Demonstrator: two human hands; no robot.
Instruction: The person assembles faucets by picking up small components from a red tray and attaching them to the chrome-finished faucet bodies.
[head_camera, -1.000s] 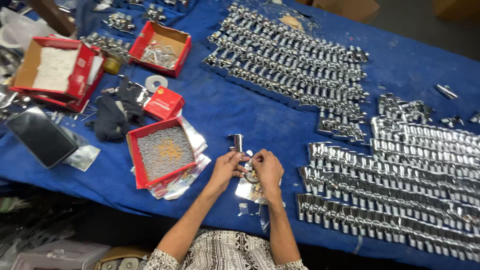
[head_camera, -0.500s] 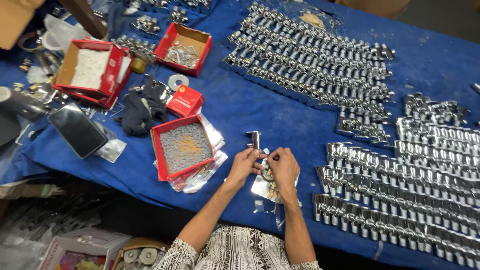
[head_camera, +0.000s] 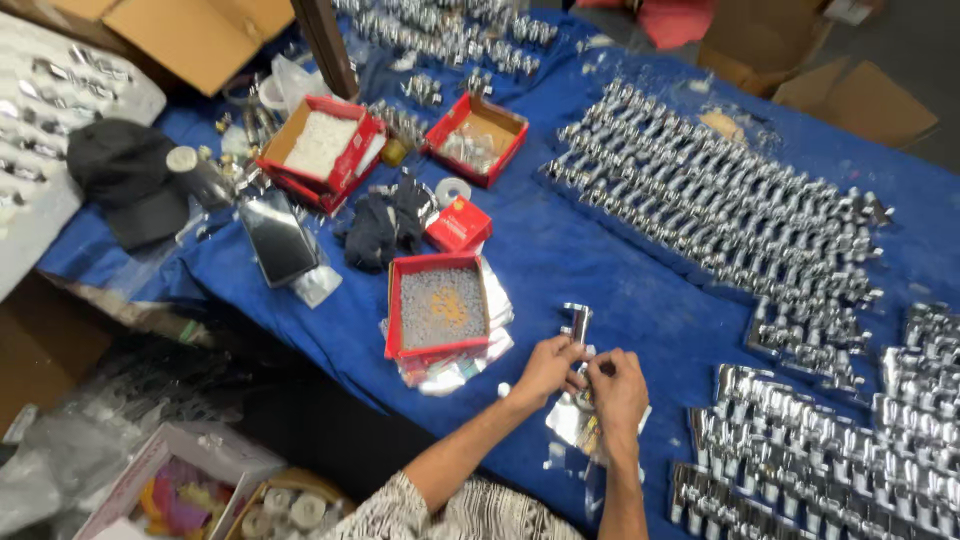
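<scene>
Starting at my far left, a black cap (head_camera: 130, 180) lies on the blue cloth (head_camera: 560, 260), with a dark phone (head_camera: 277, 237) just beside it. Next come a red box of white pieces (head_camera: 320, 145), a pair of dark gloves (head_camera: 385, 222) and a small red carton (head_camera: 459, 223). Nearer to me sits a red tray of small grey bits (head_camera: 440, 308), resting on clear plastic bags.

My left hand (head_camera: 543, 368) and my right hand (head_camera: 618, 388) are close together just right of that tray, near the table's edge. Both are pinched on a small shiny metal fitting (head_camera: 584, 376) held between them just above the cloth; most of it is hidden by my fingers. A chrome piece (head_camera: 576, 322) stands just beyond my left hand, apart from it. A crumpled clear bag (head_camera: 572, 425) lies under my right hand.

Further right, rows of chrome fittings (head_camera: 720, 210) cover the cloth, with more rows (head_camera: 830, 450) beside my right arm.
</scene>
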